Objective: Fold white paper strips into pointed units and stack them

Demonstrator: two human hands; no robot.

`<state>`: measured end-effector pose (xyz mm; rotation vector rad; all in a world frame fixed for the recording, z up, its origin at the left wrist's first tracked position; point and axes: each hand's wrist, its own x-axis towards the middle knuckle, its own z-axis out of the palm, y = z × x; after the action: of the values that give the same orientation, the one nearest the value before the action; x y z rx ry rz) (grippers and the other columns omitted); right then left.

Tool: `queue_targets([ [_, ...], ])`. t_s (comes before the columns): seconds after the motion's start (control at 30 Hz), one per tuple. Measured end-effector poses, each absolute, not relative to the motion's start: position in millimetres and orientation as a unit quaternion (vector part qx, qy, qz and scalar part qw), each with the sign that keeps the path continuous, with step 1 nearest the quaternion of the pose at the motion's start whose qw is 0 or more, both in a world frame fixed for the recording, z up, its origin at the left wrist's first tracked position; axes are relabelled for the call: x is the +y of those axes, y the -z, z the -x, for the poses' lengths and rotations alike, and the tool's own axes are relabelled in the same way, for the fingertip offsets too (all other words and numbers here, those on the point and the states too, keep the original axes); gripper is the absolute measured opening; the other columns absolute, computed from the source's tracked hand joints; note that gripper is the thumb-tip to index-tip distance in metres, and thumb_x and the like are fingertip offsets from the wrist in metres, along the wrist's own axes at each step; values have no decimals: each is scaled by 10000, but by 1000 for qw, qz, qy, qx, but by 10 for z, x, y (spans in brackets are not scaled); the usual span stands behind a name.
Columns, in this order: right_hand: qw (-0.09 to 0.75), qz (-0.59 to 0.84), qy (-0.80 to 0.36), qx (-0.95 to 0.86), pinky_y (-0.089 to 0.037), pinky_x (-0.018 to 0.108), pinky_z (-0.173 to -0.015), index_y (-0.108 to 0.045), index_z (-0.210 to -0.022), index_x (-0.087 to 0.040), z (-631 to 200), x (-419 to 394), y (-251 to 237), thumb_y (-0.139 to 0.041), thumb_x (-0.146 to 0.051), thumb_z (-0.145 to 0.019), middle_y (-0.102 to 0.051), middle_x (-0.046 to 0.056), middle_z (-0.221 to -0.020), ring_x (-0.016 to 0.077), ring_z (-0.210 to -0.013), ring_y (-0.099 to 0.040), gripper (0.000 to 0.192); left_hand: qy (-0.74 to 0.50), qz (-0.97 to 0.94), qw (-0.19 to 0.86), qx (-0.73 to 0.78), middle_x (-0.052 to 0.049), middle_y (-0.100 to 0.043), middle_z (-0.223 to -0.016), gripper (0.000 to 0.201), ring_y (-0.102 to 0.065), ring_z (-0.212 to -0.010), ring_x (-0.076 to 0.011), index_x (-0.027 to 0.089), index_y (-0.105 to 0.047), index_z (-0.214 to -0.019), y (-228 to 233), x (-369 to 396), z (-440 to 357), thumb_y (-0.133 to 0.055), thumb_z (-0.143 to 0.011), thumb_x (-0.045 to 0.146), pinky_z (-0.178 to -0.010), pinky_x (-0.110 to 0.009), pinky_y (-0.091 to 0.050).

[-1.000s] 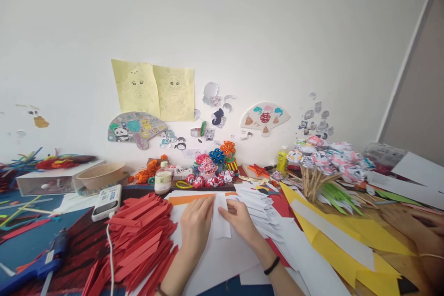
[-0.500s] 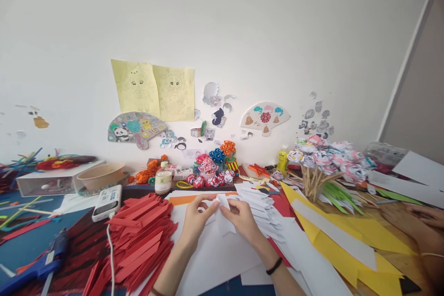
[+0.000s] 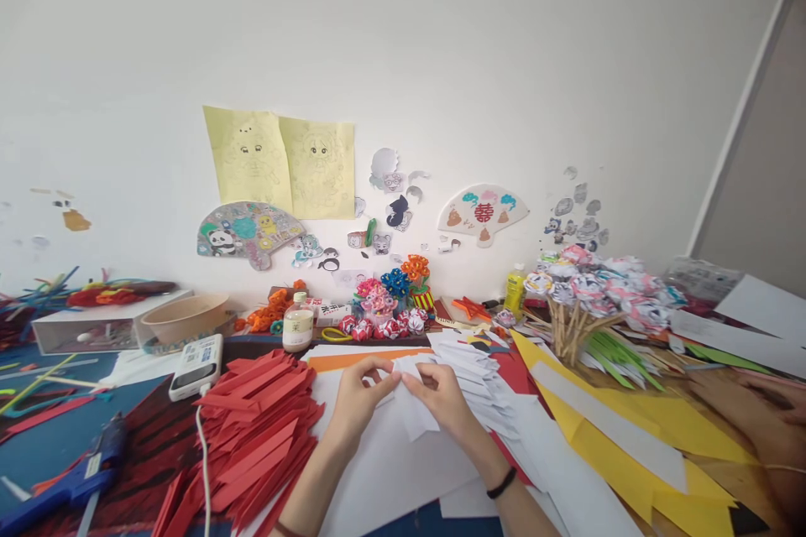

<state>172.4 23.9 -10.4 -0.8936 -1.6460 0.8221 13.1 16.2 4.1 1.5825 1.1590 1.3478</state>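
Observation:
Between my two hands is a small folded piece of white paper (image 3: 416, 413), its lower end hanging toward me over white sheets (image 3: 384, 478). My left hand (image 3: 365, 393) pinches its upper left edge between thumb and fingers. On the other side my right hand (image 3: 439, 394) grips the upper right edge, thumb in front. A pile of folded red paper strips (image 3: 258, 428) lies left of my left hand. Folded white strips (image 3: 472, 377) are stacked just beyond my right hand. An orange paper strip (image 3: 327, 362) shows behind my left fingers.
At left lie a blue glue gun (image 3: 75, 478) and a white power bank (image 3: 196, 367) with a cable. A bottle (image 3: 298, 324) and paper flowers (image 3: 378, 299) stand along the wall. Yellow sheets (image 3: 630, 428) spread at right, near another person's hands (image 3: 736, 411).
The white paper has turned slightly, its lower end swinging right and showing a broader flat face. Both my hands keep their pinch. The whole view has shifted very slightly.

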Motion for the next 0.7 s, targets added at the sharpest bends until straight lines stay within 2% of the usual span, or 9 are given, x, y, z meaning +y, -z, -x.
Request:
queue_targets([
  [0.2, 518, 388, -304, -699, -143, 238, -467, -235, -537, -212, -1747, 246, 114, -570, -377, -794, -189, -60, -563, 84, -520, -205, 453, -506, -642, 356, 453, -15, -656, -725, 315, -477, -581, -116, 153, -677, -767, -66, 158, -97, -680, -686, 457, -540, -206, -345],
  [0.3, 512, 392, -291, -706, -146, 240, -474, -221, -547, -213, -1753, 256, 119, -561, -364, -798, -175, -62, -570, 85, -525, -201, 449, -509, -651, 367, 427, -34, -684, -768, 330, -531, -656, -144, 152, -694, -777, -84, 157, -76, -605, -761, 469, -597, -222, -381],
  [0.4, 505, 396, -276, -715, -150, 242, -481, -204, -551, -213, -1752, 254, 113, -560, -347, -795, -169, -63, -572, 86, -530, -198, 452, -512, -650, 372, 420, -46, -701, -782, 324, -561, -696, -162, 143, -704, -781, -78, 165, -66, -614, -761, 453, -632, -233, -400],
  [0.7, 502, 404, -249, -723, -173, 242, -494, -199, -560, -212, -1744, 224, 125, -551, -340, -800, -180, -62, -576, 91, -538, -217, 445, -526, -660, 300, 445, -40, -703, -746, 270, -527, -636, -145, 144, -709, -760, -55, 149, -92, -621, -765, 400, -583, -225, -376],
])
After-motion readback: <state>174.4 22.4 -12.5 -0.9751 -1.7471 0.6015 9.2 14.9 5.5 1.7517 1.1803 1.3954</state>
